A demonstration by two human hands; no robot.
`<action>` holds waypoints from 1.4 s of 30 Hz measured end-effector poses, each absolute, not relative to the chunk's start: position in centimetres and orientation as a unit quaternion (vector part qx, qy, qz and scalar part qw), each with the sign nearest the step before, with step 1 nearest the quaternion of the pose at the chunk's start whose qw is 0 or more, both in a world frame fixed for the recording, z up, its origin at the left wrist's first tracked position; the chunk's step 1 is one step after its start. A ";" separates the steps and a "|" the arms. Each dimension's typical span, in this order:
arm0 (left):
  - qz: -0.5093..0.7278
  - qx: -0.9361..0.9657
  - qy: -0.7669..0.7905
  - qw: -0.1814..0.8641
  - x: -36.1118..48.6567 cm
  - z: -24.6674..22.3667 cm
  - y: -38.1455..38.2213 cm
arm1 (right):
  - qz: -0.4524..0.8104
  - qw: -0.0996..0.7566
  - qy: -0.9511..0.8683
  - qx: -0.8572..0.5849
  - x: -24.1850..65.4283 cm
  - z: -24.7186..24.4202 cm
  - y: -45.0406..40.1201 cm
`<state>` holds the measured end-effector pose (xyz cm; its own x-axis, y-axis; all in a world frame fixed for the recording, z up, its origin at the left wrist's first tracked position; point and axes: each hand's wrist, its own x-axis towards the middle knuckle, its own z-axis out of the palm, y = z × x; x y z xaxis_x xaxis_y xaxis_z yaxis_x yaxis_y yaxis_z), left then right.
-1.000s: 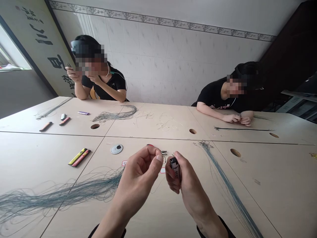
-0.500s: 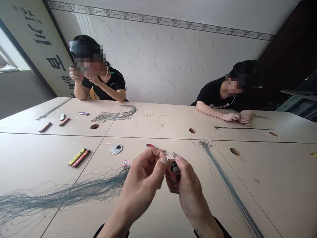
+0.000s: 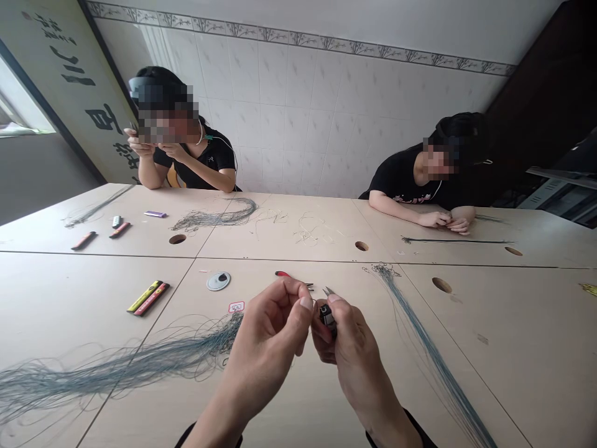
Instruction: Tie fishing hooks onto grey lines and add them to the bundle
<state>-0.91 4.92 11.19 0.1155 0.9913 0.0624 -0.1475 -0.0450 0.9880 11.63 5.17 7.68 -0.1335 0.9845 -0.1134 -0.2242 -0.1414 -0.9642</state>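
My left hand (image 3: 273, 330) pinches something very thin between thumb and fingertips, apparently a strand of fine line. My right hand (image 3: 349, 339) grips a black lighter (image 3: 327, 316), mostly covered by its fingers, a few centimetres from the left fingertips. Just beyond my hands, red-handled snips (image 3: 293, 277) lie on the table. A large tangled bundle of grey-blue netting line (image 3: 125, 364) spreads out to the left of my left wrist. A straighter hank of the same line (image 3: 431, 354) runs toward the near edge on my right.
Two co-workers (image 3: 184, 149) (image 3: 429, 171) sit across the pale jointed table (image 3: 298, 227), their hands working at small items. The tabletop has round holes, more line tangles, a round disc, and several lighters and packets. A tiled wall stands behind.
My hands have come closer together, with the left fingertips now beside the lighter. The right fingers cover more of the lighter. The whole view has shifted slightly.
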 end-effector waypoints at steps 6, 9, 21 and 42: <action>0.512 0.509 0.418 0.552 -1.0 11.2 4.8 | 0.619 0.486 -0.438 -0.434 11.6 7.8 5.2; 0.511 0.508 0.421 0.552 -1.1 11.1 4.7 | 0.614 0.495 -0.430 -0.439 11.7 7.6 5.2; 0.515 0.497 0.429 0.551 -1.4 10.9 4.8 | 0.498 0.525 -0.524 -0.449 12.9 9.0 5.3; 0.527 0.528 0.461 0.481 -1.6 10.2 5.3 | 0.503 0.503 -0.567 -0.415 13.3 9.1 5.5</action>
